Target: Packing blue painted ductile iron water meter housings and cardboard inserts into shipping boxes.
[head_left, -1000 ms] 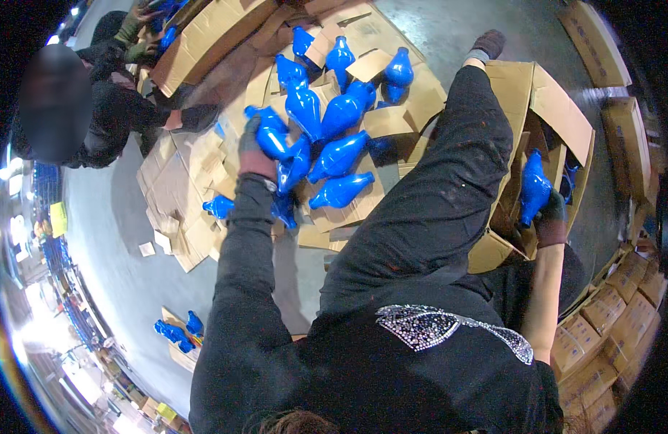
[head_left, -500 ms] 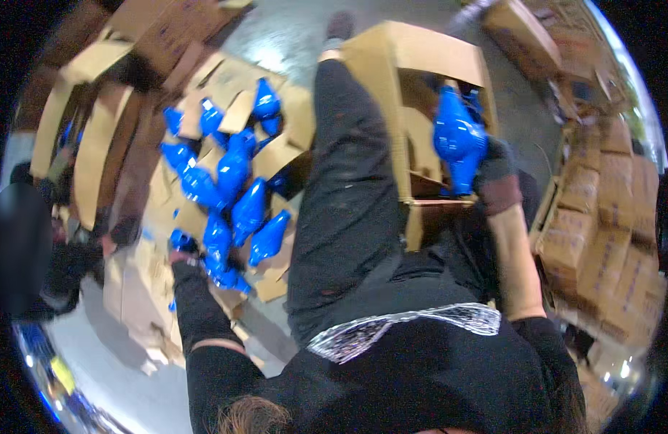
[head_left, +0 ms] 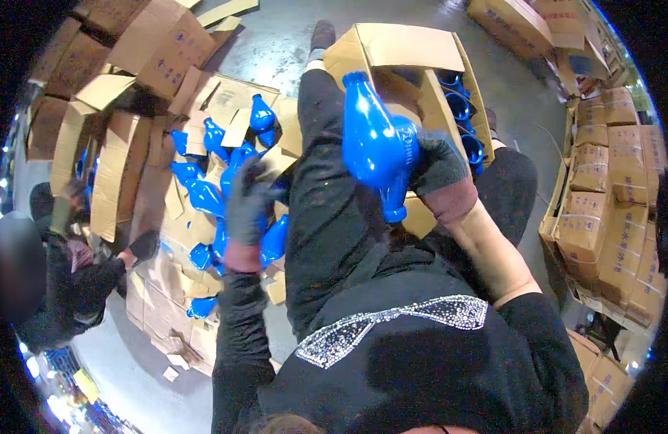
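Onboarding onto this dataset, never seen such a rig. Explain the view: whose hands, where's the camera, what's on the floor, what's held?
No machine here: a person's two gloved hands. The view is from a wide fisheye camera on that person's head, looking down, so edges bend. Picture left is their left.

The right hand holds a blue vase-shaped piece; more blue shows right behind it, possibly a second piece. The left hand is over the loose blue pieces; contact is unclear. Those lie on cardboard sheets on the floor.

Ahead stands an open carton with blue items inside. Far left is a co-worker.
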Action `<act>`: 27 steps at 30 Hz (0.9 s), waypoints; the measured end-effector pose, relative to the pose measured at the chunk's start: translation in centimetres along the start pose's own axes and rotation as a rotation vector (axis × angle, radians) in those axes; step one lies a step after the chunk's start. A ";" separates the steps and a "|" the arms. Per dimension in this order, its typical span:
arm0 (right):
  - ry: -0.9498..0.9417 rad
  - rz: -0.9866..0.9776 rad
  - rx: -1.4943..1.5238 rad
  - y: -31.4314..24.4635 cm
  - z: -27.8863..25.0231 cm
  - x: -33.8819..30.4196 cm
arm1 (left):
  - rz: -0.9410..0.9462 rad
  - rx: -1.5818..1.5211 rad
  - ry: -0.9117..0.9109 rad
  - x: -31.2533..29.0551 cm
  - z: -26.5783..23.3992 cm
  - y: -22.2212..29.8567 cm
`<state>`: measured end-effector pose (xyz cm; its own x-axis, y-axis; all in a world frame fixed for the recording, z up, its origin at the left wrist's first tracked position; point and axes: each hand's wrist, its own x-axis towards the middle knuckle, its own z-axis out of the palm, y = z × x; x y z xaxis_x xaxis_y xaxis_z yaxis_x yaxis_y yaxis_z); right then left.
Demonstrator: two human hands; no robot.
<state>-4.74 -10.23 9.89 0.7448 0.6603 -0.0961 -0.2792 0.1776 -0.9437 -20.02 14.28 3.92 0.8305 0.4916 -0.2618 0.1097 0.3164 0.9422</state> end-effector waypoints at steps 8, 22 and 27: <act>-0.130 0.262 -0.024 -0.6 0.2 -1.6 | 0.363 0.203 -0.201 -2.7 11.3 2.7; -0.303 0.122 -0.106 0.7 0.4 -0.8 | 0.670 0.745 -0.214 -2.3 9.1 2.5; -0.316 0.162 -0.128 1.1 0.0 -0.9 | 0.704 0.565 -0.079 -3.0 9.3 1.4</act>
<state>-5.77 -10.61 8.93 0.4679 0.8684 -0.1642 -0.2851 -0.0275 -0.9581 -17.29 5.71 7.96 0.8397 0.3568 0.4094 -0.2037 -0.4920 0.8464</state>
